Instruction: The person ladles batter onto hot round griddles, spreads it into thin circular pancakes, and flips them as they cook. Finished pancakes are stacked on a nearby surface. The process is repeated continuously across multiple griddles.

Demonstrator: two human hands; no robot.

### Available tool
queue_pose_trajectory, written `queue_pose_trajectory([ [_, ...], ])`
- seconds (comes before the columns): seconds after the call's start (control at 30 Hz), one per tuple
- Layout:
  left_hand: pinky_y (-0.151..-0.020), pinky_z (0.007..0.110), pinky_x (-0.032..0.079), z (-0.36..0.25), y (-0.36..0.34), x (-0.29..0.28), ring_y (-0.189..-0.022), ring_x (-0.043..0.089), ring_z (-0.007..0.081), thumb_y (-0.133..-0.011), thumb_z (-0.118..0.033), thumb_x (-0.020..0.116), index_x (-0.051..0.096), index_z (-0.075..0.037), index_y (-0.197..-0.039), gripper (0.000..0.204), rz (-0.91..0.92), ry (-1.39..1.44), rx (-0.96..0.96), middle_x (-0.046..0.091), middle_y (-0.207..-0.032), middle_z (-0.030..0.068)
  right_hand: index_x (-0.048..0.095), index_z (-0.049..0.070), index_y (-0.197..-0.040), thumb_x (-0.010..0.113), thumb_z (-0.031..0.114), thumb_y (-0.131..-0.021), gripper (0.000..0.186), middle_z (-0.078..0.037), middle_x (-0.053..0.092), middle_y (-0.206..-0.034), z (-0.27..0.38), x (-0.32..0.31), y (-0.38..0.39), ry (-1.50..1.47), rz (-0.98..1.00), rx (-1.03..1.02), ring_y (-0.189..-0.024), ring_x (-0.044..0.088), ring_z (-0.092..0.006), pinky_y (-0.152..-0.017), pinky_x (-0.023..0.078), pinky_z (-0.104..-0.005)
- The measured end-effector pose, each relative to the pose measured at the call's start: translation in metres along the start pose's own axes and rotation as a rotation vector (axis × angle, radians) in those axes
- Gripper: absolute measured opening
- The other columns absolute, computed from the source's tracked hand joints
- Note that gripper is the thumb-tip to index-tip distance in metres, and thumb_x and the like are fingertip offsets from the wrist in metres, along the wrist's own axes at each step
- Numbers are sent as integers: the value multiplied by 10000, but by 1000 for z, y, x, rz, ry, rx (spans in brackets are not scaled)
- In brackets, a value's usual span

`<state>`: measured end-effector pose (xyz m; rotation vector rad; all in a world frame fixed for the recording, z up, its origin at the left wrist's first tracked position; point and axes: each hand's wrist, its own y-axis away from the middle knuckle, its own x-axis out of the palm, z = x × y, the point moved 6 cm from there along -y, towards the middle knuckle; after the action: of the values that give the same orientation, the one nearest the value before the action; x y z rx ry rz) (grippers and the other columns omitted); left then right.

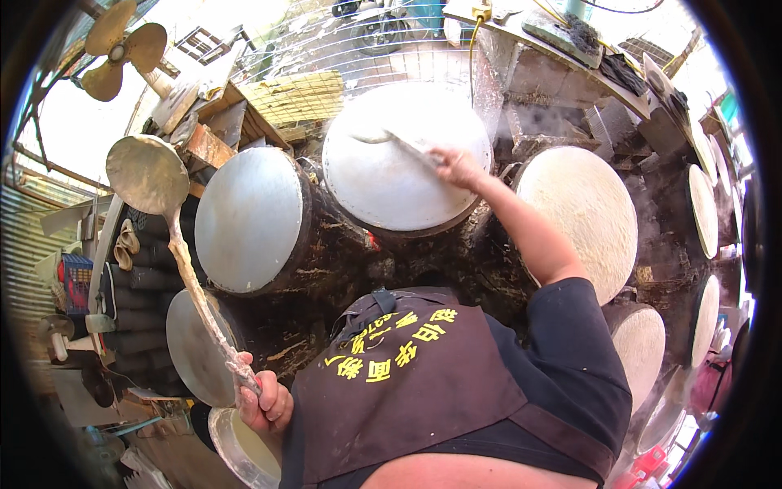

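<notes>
One long-handled ladle: gripped in my left hand.
Pale tool: held in my right hand, over the middle round griddle, perhaps touching it.

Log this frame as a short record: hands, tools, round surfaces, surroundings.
left_hand: left hand grips the rough, pale-crusted handle of a long, round-bowled metal ladle
right_hand: right hand grips a slender greyish tool over the centre griddle; contact unclear
centre: large, round, white-looking griddle; coating unclear, overexposed
left_side: round, smooth grey griddle
right_side: round, bumpy cream-coloured layer
lower_left: pale round-rimmed container with cream-coloured contents
upper_left: brown three-bladed fan
</notes>
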<state>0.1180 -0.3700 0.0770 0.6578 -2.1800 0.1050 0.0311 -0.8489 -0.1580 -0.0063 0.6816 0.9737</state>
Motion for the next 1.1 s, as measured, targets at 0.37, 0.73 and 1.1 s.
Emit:
queue_pose_trajectory([
  [0.37, -291, 194, 328, 2, -1, 4, -425, 335, 74, -1006, -232, 454, 205, -162, -1439, 505, -13, 46, 35, 395, -681, 27, 609, 165, -1233, 533, 0, -793, 475, -60, 652, -788, -2, -42, -18, 263, 17, -76, -616, 587, -101, -569, 529, -273],
  [0.73, -293, 200, 335, -1, 0, 8, -428, 336, 84, -1002, -224, 465, 184, -151, -1448, 532, 11, 88, 63, 397, -682, 31, 631, 173, -1196, 598, 105, -823, 381, -100, 676, -978, 2, -51, -22, 311, 56, -58, -841, 635, -183, -782, 519, -342],
  [1.1, -299, 199, 345, 3, -2, 13, -427, 349, 87, -994, -220, 484, 186, -158, -1444, 543, -3, 99, 86, 396, -664, 36, 630, 189, -1179, 526, 35, -826, 399, -130, 657, -1107, 3, -63, -36, 399, 49, -49, -1041, 616, -254, -958, 466, -369],
])
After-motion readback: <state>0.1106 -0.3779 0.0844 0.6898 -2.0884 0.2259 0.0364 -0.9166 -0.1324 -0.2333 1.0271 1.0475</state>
